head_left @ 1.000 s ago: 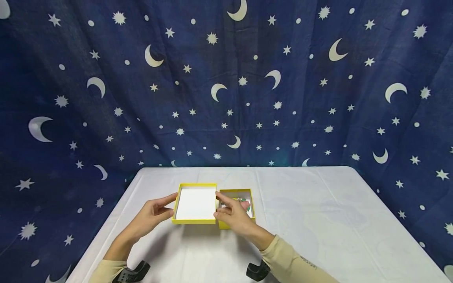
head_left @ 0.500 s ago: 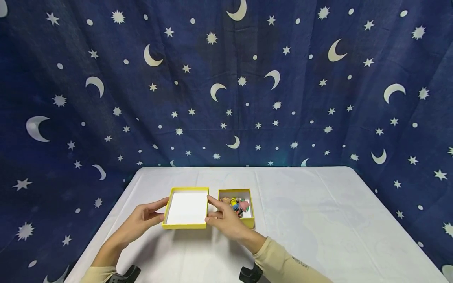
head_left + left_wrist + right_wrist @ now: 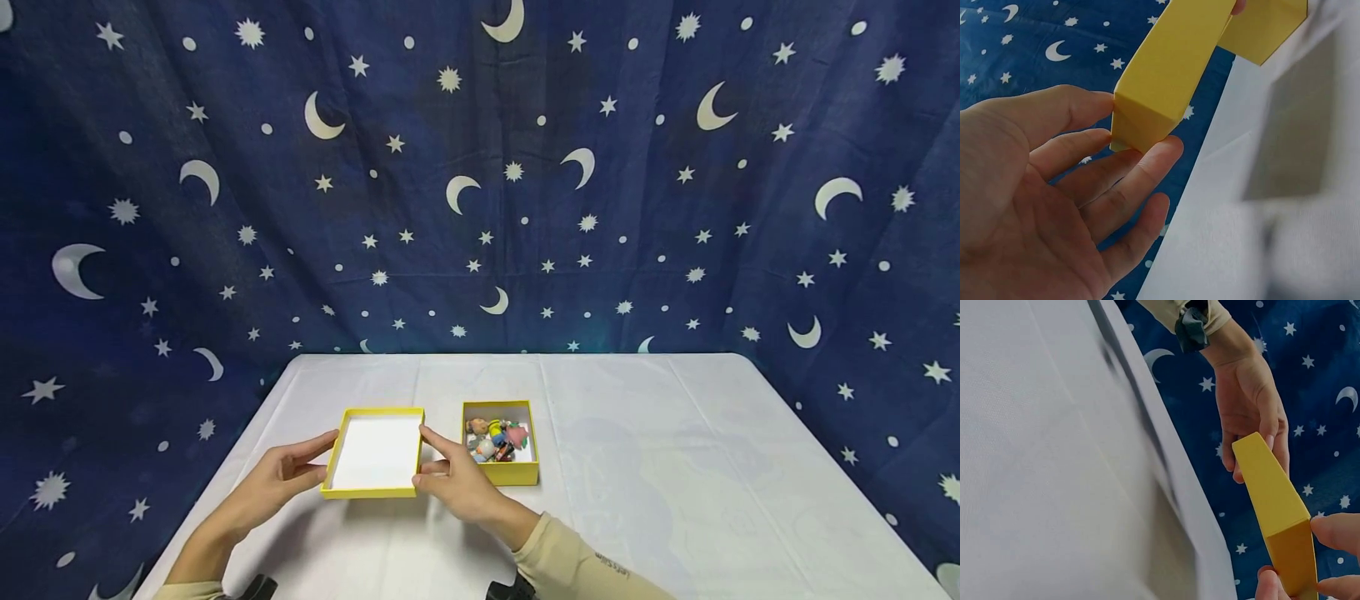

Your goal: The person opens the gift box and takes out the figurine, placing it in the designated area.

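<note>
A yellow square box lid (image 3: 377,454), its white inside facing up, is held between both hands in the head view. My left hand (image 3: 277,477) pinches its left edge with thumb and fingers. At the opposite edge my right hand (image 3: 467,485) grips it the same way. Below the lid, a shadow falls on the white cloth. Just right of the right hand stands the open yellow box (image 3: 513,474), holding several small toy figures (image 3: 495,433). In the left wrist view the lid's yellow side wall (image 3: 1166,69) meets the left fingertips.
A white cloth covers the table (image 3: 675,467). Behind it hangs a dark blue curtain (image 3: 435,208) with moons and stars. Black wrist devices (image 3: 512,590) sit on both forearms.
Both hands have carried the lid left and toward the near side, away from the box. More of the toy figures inside the box now shows.
</note>
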Motion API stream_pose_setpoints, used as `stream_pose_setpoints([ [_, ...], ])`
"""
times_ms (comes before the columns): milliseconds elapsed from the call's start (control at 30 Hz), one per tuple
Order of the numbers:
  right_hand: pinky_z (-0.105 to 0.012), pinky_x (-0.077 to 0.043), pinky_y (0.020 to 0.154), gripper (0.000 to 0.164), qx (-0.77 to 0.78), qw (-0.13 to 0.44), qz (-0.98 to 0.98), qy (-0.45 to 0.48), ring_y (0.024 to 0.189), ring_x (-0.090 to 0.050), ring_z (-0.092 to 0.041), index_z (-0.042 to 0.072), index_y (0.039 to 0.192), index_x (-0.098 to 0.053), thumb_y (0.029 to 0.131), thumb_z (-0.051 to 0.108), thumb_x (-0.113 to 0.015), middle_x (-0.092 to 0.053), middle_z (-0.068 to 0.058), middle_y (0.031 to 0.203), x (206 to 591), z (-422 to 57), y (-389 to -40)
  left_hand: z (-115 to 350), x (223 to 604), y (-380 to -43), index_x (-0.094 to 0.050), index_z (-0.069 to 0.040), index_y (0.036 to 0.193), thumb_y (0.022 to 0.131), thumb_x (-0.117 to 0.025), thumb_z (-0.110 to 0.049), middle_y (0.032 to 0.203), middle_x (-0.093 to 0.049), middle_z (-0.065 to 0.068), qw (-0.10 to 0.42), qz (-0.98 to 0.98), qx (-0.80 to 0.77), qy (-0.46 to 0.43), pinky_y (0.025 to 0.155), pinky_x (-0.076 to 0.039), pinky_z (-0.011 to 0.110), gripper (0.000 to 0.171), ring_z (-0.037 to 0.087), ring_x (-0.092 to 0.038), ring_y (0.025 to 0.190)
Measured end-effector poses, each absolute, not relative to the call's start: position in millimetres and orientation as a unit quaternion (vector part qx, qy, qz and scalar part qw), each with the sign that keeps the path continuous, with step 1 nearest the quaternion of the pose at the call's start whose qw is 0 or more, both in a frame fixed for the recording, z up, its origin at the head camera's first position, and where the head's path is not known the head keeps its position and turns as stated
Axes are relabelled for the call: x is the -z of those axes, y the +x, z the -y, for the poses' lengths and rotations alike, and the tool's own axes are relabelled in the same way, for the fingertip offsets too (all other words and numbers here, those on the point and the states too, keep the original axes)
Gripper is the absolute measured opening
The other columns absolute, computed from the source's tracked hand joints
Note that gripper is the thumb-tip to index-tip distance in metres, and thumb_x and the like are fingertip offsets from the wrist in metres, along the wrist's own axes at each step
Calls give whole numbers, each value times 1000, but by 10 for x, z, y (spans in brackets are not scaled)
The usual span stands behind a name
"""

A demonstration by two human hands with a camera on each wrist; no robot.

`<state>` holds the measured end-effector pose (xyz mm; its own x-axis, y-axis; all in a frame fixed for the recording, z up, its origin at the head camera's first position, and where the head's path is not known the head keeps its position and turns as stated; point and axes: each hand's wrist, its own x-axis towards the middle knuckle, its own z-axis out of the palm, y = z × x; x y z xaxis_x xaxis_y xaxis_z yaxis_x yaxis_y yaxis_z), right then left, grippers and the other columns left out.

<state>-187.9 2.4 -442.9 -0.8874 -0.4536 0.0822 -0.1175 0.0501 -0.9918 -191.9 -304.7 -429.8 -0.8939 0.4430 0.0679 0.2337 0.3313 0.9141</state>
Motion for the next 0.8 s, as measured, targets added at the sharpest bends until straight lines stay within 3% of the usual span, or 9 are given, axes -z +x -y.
stream_pose_setpoints([
  [267, -35, -58, 94, 74, 659, 130, -717, -186, 123, -61, -37, 4, 158, -32, 92, -1, -66, -27, -23, 165, 4530, 74, -1872, 3119, 4353, -1913, -30, 13, 152, 102, -58, -10, 158, -25, 38, 114, -802, -545, 218, 93, -51, 14, 62, 1, -67, 113],
  [400, -27, -56, 86, 74, 661, 126, -718, -180, 120, -62, -37, 3, 157, -34, 91, -2, -66, -27, -24, 164, 4568, 117, -1888, 3142, 4395, -1922, -31, 11, 153, 102, -59, -11, 158, -25, 37, 118, -804, -545, 209, 94, -51, 13, 62, -4, -62, 118],
  [633, -27, -56, 83, 73, 661, 127, -720, -167, 118, -64, -36, 1, 156, -35, 90, -4, -66, -29, -26, 163, 4626, 185, -1915, 3184, 4454, -1934, -30, 11, 154, 101, -60, -14, 160, -24, 36, 132, -806, -546, 187, 94, -49, 12, 65, -11, -54, 122],
  [800, -19, -49, 64, 74, 662, 138, -721, -151, 99, -66, -20, 4, 156, -36, 89, -5, -67, -32, -24, 162, 4668, 230, -1920, 3223, 4519, -1940, -29, 10, 154, 101, -60, -14, 160, -23, 35, 139, -801, -554, 179, 94, -48, 11, 66, -12, -53, 123],
])
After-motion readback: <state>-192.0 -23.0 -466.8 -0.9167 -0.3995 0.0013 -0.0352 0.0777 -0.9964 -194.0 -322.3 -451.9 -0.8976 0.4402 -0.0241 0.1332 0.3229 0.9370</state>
